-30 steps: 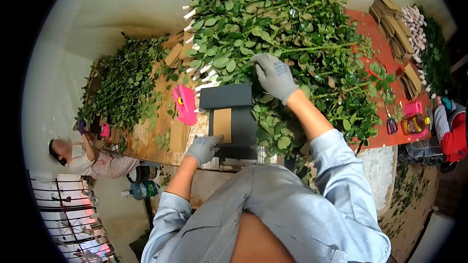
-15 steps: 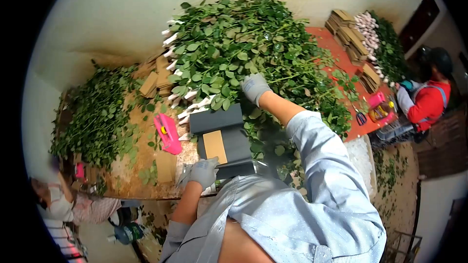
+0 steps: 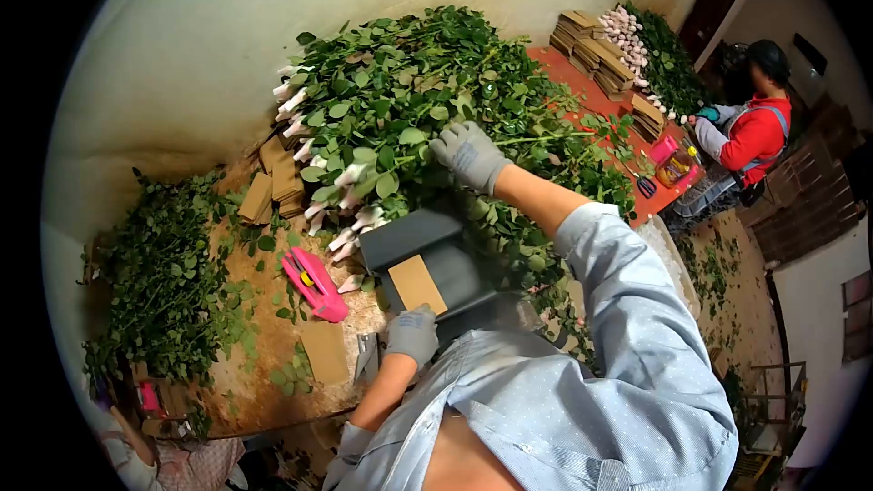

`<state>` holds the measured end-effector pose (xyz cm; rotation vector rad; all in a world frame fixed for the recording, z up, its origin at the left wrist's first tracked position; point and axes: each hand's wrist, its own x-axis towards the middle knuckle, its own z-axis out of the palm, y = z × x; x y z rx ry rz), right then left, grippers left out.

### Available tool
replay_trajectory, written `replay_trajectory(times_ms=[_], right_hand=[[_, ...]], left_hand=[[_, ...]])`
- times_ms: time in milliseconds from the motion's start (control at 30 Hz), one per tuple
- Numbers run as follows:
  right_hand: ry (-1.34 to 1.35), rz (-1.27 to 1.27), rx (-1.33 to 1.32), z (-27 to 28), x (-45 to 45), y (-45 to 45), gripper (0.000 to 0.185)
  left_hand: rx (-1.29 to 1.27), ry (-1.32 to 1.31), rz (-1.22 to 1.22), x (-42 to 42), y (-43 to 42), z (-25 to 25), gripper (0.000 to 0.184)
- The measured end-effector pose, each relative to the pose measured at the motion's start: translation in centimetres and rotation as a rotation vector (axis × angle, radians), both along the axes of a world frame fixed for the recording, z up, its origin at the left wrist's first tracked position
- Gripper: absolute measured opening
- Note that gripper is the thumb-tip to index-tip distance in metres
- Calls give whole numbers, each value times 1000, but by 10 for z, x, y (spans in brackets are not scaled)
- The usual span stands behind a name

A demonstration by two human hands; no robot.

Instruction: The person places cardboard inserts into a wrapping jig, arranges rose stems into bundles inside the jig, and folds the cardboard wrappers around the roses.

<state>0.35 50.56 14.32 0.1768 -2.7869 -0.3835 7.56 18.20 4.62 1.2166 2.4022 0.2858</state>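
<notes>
My right hand, in a grey glove, is closed around a rose stem at the front of a large heap of leafy roses. A white-covered rose head lies left of that hand, among several others along the heap's left edge. My left hand, also gloved, has its fingers curled at the lower edge of a tan cardboard piece. The cardboard lies on a dark grey stand with a raised block at its back.
A pink stapler and a loose cardboard piece lie on the wooden table. More stems are piled at left. Cardboard stacks and scissors are on the red table. A person in red works at right, another at lower left.
My right hand has drawn a little toward the left, and a rose head now shows raised at the heap's edge. My left hand stays at the cardboard. The view has turned and shifted.
</notes>
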Motion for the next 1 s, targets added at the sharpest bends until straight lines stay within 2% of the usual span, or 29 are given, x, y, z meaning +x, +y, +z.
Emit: replay_trajectory(times_ms=[100, 167, 200, 300, 367, 433, 500, 533, 567, 633, 667, 767, 933, 1000], right_hand=[[52, 35, -17, -2, -22, 6, 27], [-169, -101, -88, -22, -32, 12, 28], [-273, -167, 29, -24, -35, 8, 31], [-379, -166, -105, -24, -59, 0, 33], [-207, -91, -242, -14, -82, -9, 36], [-55, -1, -289, -12, -109, -11, 31], [35, 40, -303, -21, -129, -4, 33], [25, -23, -240, -25, -132, -1, 32], [33, -26, -248, -31, -130, 4, 32], [-232, -110, -186, -41, -119, 12, 30], [-209, -83, -107, -52, -111, 13, 27], [-168, -16, -119, -82, -66, 17, 22], [-392, -75, -219, -101, -21, 23, 25], [-336, -69, -492, -109, -19, 25, 30]], left_hand=[[4, 7, -4, 0, -1, 2, 23], [48, 33, -10, 1, -3, -6, 22], [49, 39, -9, 3, -2, -3, 22], [58, 69, 31, 7, -1, 5, 13], [63, 68, 70, 9, 0, 5, 10], [88, 83, 68, 10, -1, 0, 9], [89, 90, 61, 9, 0, -4, 11], [97, 64, 56, 8, -1, -4, 13], [90, 71, 52, 9, -1, -7, 13], [107, 70, 76, 9, -2, -11, 15], [100, 74, 75, 8, -3, -11, 15], [7, 22, 108, 10, -1, -7, 27], [-43, -27, 84, 7, 7, 8, 28], [-66, -69, 114, 6, 13, 21, 26]])
